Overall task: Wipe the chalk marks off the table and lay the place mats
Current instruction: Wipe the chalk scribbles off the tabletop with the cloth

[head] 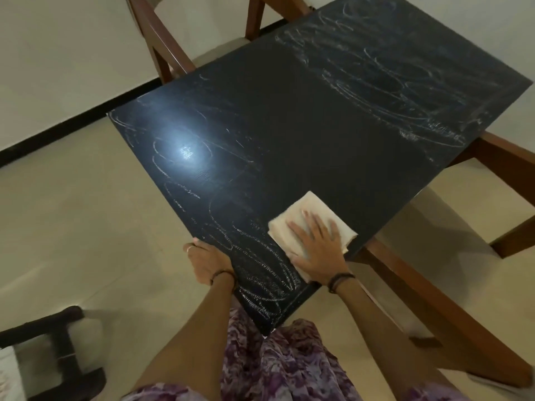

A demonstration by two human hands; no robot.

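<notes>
R hand (317, 250) fingers spread flat on cloth (311, 224) | L hand (208, 260) grips table (289, 125) edge

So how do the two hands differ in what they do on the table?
The right hand lies flat with fingers spread, pressing the cloth on the table. The left hand holds no cloth; it grips the table's edge. The left hand shows a ring; none is visible on the right. Both wrists wear dark bands.
</notes>
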